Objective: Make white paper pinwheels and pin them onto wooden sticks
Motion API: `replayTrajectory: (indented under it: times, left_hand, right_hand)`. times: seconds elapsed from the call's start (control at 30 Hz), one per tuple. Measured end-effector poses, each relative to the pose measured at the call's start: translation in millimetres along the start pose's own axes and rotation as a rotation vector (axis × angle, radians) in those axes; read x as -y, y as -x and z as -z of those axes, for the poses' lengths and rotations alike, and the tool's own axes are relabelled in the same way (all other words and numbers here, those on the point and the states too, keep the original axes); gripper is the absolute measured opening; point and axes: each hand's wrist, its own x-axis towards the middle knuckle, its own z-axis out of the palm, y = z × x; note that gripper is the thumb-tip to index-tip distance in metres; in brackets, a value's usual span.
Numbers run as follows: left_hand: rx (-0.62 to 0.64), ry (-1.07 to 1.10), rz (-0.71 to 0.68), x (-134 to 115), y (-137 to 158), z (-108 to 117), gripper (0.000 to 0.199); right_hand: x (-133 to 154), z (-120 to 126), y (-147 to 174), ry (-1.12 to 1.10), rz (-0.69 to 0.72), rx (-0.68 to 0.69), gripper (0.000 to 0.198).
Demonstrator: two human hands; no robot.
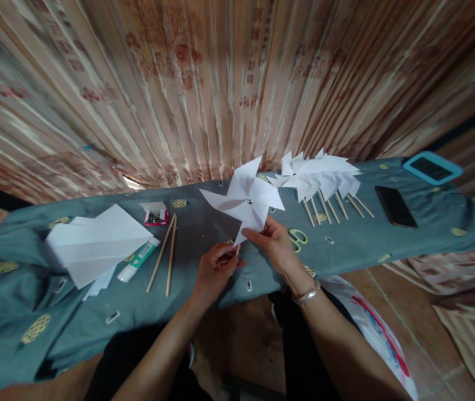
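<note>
A white paper pinwheel [258, 195] with a shiny pin at its centre is held up over the cloth-covered table. My left hand [219, 264] is closed around its thin wooden stick [237, 252], below the blades. With thumb and fingers, my right hand [274, 240] pinches the lowest blade; a silver bracelet circles that wrist. Just right of this hand lie green-handled scissors [298, 239], partly hidden. Several finished pinwheels [325, 175] overlap in a row behind, their sticks pointing toward me.
White paper sheets [99, 239] lie at left beside a glue stick [138, 259]. Two loose wooden sticks [171, 256] rest near a small red box of pins [155, 215]. At right are a black phone [395, 206] and a blue-framed tablet [432, 167]. A pleated curtain [221, 83] hangs behind.
</note>
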Motion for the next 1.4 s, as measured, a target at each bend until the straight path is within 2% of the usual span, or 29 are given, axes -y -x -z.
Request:
replayTrajectory:
  times: [0.17,0.37,0.57,0.9,1.0,1.07,1.17,1.23,1.3,1.33,1.4]
  left_hand:
    - [-0.025,0.013,0.0,0.0,-1.6,-1.5,0.023]
    - [-0.051,0.131,0.025,-7.0,-3.2,-6.1,0.036]
    - [-0.115,0.108,0.006,-14.6,-3.6,-9.2,0.031]
    - [-0.16,0.064,-0.018,-13.5,-7.8,-4.1,0.027]
    - [-0.177,0.017,-0.051,-15.7,-9.0,3.8,0.024]
    - [-0.193,-0.05,-0.089,-18.9,-8.8,11.2,0.022]
    - [-0.195,-0.176,-0.152,-24.4,-6.5,22.5,0.021]
    - [-0.176,-0.24,-0.177,-26.7,-4.4,28.2,0.02]
    - [-0.144,-0.291,-0.188,-26.7,-2.3,31.3,0.02]
    - [-0.127,-0.311,-0.191,-25.9,-1.4,31.8,0.019]
    - [-0.088,-0.336,-0.183,-23.2,0.0,31.4,0.019]
  right_hand:
    - [0.9,-3.8,-0.5,-0.036,-0.023,-0.025,0.037]
    - [-2.3,-5.7,0.7,-0.058,0.009,-0.024,0.035]
    - [-3.9,-9.6,4.2,-0.028,0.033,-0.017,0.03]
    - [-1.4,-8.6,8.4,0.025,0.038,0.04,0.032]
    - [2.1,5.5,7.9,0.047,0.008,0.147,0.038]
    - [4.5,24.0,6.6,0.12,-0.067,0.204,0.039]
    - [10.5,57.7,3.8,0.312,-0.156,0.195,0.035]
    - [16.8,75.2,1.7,0.336,-0.084,0.052,0.035]
    - [24.3,83.4,-0.1,0.283,0.08,-0.138,0.034]
    - [28.0,83.7,-1.0,0.249,0.157,-0.187,0.036]
    - [34.4,78.9,-2.8,0.189,0.237,-0.157,0.046]
